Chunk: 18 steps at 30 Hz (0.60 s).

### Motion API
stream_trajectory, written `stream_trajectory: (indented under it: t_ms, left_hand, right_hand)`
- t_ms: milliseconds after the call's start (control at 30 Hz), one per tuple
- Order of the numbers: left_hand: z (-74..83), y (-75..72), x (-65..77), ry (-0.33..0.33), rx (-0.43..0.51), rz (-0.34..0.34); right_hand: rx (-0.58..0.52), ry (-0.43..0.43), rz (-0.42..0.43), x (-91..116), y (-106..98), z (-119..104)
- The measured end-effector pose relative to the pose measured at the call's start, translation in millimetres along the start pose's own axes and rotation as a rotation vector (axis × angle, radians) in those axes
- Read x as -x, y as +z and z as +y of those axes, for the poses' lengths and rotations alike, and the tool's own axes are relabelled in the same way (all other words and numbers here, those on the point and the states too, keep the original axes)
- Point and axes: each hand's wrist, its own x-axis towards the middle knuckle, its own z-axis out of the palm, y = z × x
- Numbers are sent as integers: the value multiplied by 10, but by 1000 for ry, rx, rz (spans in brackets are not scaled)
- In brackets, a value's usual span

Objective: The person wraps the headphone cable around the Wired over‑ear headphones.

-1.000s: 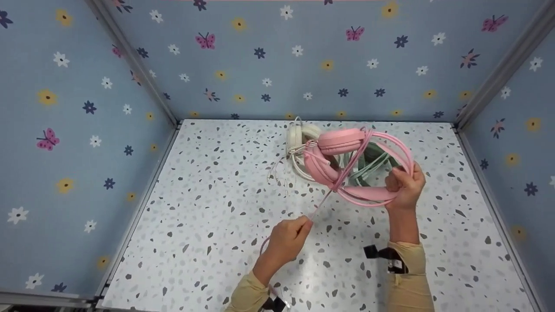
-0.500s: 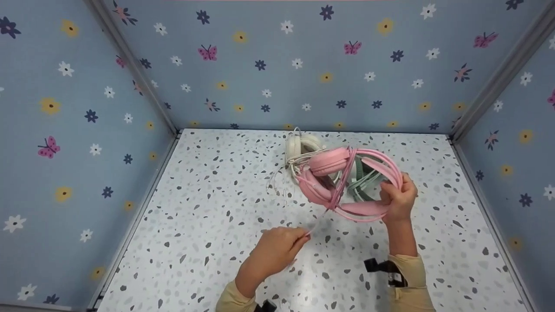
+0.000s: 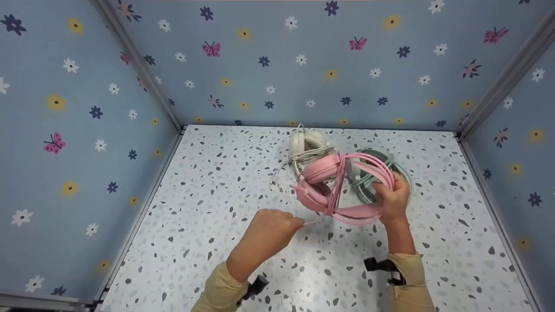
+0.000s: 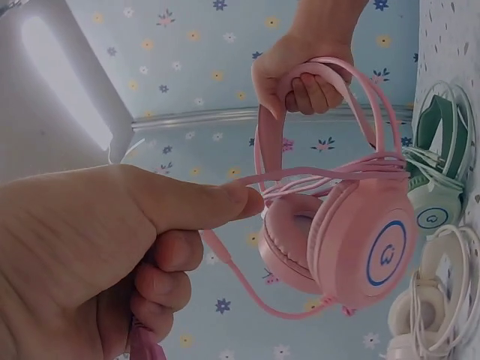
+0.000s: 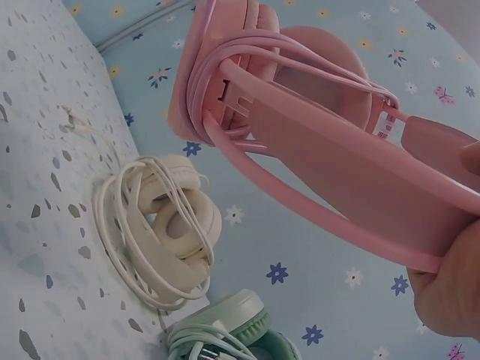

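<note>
Pink over-ear headphones [image 3: 321,169] hang above the table, tilted, their earcups toward the left. My right hand [image 3: 393,198] grips them by the headband [image 5: 352,180]. Several turns of pink cable [image 3: 336,186] wrap across the headphones just behind the earcups. Between thumb and forefinger my left hand [image 3: 269,232] pinches a stretch of that cable [image 4: 300,172], which runs taut to the wrapped turns in the left wrist view. A thicker pink piece of cable [image 4: 219,247] hangs just past the left hand, and its other fingers curl inward over something pink below.
Cream headphones [image 3: 297,145] with their cord wound round them lie on the speckled table [image 3: 208,182] toward the back. Right of them lie green headphones [image 3: 376,157], also cord-wrapped, partly behind the pink pair. Flower-patterned walls [image 3: 277,65] enclose the back and sides.
My left hand has shifted left and turned at the wrist, pinching the cable. The right hand has brought the pink headphones lower and slightly left, uncovering more of the green pair.
</note>
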Motion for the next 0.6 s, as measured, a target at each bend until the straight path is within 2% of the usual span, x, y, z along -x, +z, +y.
stream_trajectory:
  t_ms: [133, 233, 467, 600]
  left_hand:
    - [-52, -128, -138, 112, -85, 113]
    - [-89, -253, -238, 185, -112, 146]
    - [-182, -553, -404, 315, -232, 74]
    - [-168, -701, -543, 376, -269, 14]
  right_hand:
    - [13, 5, -83, 35, 22, 30]
    - [2, 19, -119, 55, 33, 30]
    - [-31, 71, -171, 83, 50, 16]
    - [-88, 105, -239, 99, 83, 9]
